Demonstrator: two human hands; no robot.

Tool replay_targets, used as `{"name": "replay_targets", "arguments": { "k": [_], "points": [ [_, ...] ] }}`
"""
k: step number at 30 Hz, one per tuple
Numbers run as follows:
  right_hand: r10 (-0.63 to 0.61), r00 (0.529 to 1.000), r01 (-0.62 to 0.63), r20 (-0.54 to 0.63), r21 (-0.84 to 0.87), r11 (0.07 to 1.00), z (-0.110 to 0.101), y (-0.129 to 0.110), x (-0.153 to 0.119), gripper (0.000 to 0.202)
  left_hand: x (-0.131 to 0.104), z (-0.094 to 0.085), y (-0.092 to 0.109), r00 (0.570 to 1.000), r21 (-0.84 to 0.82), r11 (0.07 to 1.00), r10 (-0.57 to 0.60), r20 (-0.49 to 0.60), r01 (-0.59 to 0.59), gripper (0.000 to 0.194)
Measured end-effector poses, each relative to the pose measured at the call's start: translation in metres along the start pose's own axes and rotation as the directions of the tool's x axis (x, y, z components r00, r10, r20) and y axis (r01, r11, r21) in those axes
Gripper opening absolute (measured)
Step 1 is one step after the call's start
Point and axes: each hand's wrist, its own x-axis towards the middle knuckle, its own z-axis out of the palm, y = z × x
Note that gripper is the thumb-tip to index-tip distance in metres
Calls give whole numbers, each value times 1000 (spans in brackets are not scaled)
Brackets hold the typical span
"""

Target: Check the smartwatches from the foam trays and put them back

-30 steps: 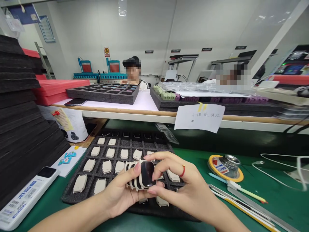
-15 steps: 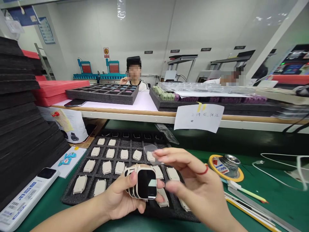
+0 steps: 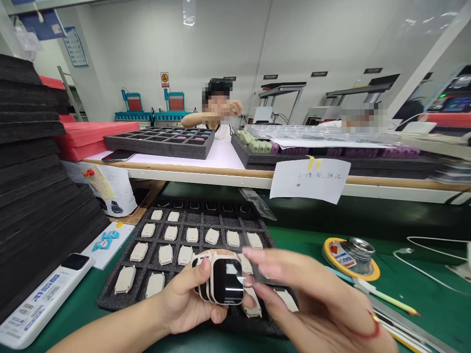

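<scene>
Several white-framed watch cases with dark faces (image 3: 228, 282) are stacked in my left hand (image 3: 195, 299), its thumb over the left edge and its fingers beneath. Just right of the stack is my right hand (image 3: 312, 289), blurred, with a red band at its wrist. A thin, see-through sheet shows faintly by its fingertips; the grip on it is too smeared to make out. Beneath both hands lies a black foam tray (image 3: 106, 289) whose compartments hold white watch cases (image 3: 125, 279).
Black foam sheets (image 3: 29, 196) rise at the left beside a white box (image 3: 44, 299). Right of the tray are a glass jar on a yellow-rimmed roll (image 3: 355, 257), a pen-like tool (image 3: 393, 301) and a cable. A person (image 3: 219, 108) sits beyond the shelf (image 3: 221, 179).
My right hand has shifted right and lower, its fingers now beside the stack. The clear film is no longer over the tray's middle. The person opposite has raised an arm across the face.
</scene>
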Motion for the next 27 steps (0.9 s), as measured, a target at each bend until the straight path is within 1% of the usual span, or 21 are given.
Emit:
{"name": "replay_targets", "arguments": {
  "k": [3,4,7,10,11,13,15,17,18,20,21,22,24,25,27],
  "points": [
    [-68,988,79,136,-77,994,-6,-4,-5,34,0,2,1,999,-11,1000,5,-41,-5,36],
    [-71,986,84,152,-87,993,-6,-5,-7,31,-1,2,1,999,-14,1000,5,-48,-6,35],
    [-115,983,135,142,-140,981,-3,-6,-9,28,-1,2,0,997,-12,1000,10,-70,-11,36],
    [-233,959,257,159,-154,954,0,-4,-3,28,-2,2,-1,996,-5,1000,8,-92,-9,36],
    [-254,953,278,167,-148,949,1,-4,0,27,-3,2,-1,996,-8,1000,4,-92,-5,36],
    [-255,949,282,185,-135,950,1,-4,7,21,-3,3,-1,996,-21,1000,-8,-86,6,37],
    [-214,959,241,187,-135,961,2,-5,11,15,-3,4,-1,996,-26,1000,-1,-86,-1,36],
    [-163,973,187,161,-148,971,6,-6,12,18,-2,5,-2,995,-7,1000,26,-92,-27,33],
    [-123,982,146,142,-159,976,8,-5,10,26,-1,5,-2,994,15,999,44,-99,-43,33],
    [-8,990,32,143,-169,985,14,-3,6,51,2,5,-4,990,77,995,72,-120,-63,35],
    [56,985,-31,161,-156,987,17,-1,4,60,3,5,-5,987,108,992,80,-138,-65,37],
    [118,976,-95,185,-131,987,19,0,3,63,4,5,-6,983,131,989,86,-163,-64,39],
    [200,959,-195,199,-47,980,20,4,2,59,6,5,-6,970,127,990,84,-228,-56,41],
    [214,959,-217,184,-1,976,20,5,2,55,6,6,-6,964,103,994,69,-259,-44,42],
    [205,970,-215,133,66,974,18,8,4,52,4,8,-5,955,55,998,31,-295,-15,44]
  ]
}}
